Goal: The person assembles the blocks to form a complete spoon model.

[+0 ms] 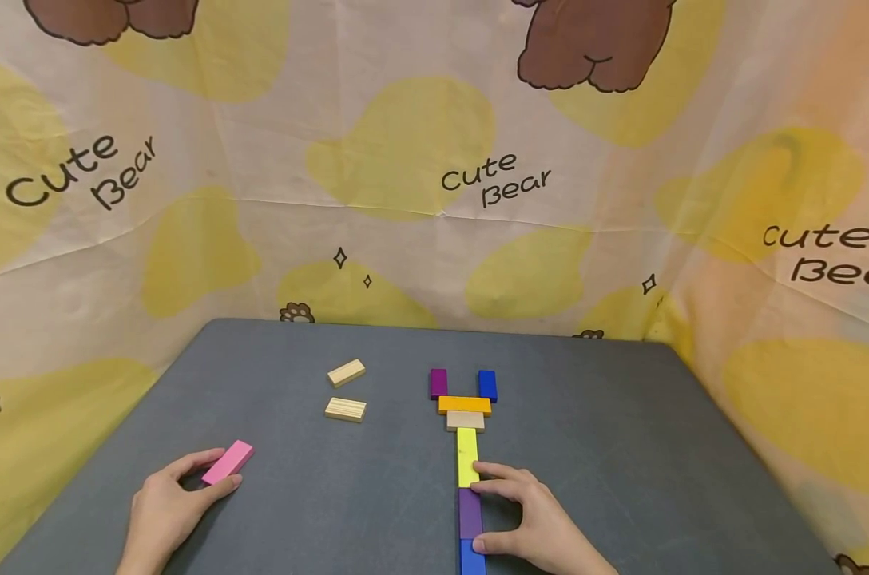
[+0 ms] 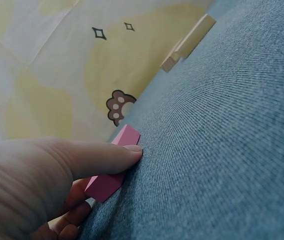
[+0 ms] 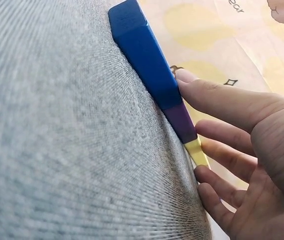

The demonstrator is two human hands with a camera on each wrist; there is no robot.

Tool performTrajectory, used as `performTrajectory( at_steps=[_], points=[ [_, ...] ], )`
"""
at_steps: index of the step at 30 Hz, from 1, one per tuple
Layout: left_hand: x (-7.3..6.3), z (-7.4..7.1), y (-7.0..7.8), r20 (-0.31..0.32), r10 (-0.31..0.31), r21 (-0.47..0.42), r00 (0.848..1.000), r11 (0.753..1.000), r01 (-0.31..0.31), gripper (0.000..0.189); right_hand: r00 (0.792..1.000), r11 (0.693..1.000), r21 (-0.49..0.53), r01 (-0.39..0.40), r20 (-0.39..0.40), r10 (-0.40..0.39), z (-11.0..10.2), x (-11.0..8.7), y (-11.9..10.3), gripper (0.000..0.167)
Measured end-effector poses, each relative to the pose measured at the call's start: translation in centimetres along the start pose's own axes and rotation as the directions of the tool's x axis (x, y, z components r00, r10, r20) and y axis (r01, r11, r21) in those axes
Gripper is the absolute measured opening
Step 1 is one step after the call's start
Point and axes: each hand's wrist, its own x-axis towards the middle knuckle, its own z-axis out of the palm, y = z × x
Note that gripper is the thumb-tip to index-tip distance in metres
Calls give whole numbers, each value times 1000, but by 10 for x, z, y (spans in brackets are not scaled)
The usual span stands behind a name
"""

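At the left of the head view my left hand [image 1: 163, 507] pinches a pink block [image 1: 229, 461] between thumb and fingers, close over the table. The left wrist view shows the thumb lying across this pink block [image 2: 104, 187]. My right hand [image 1: 545, 523] touches the right side of a straight row of blocks lying end to end: yellow [image 1: 466, 451], purple [image 1: 470, 513] and blue [image 1: 472, 561]. Its fingertips are at the yellow block and its thumb at the blue one. In the right wrist view the blue block [image 3: 144, 62] is nearest, with the row running away behind it.
Beyond the yellow block lie a plain wooden block [image 1: 466, 421] and an orange block [image 1: 465, 406], both crosswise. A magenta block [image 1: 438, 384] and a dark blue block [image 1: 488, 386] stand apart behind them. Two loose wooden blocks [image 1: 346, 410] lie left on the grey table [image 1: 621, 431].
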Motion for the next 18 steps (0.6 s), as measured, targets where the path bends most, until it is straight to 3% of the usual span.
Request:
performTrajectory(
  at_steps=[18],
  points=[
    [-1,5,-3,-79,80,19,994,997,-78,70,1000,1000,18,-17,-1,17,0,-1,-2,58]
  ],
)
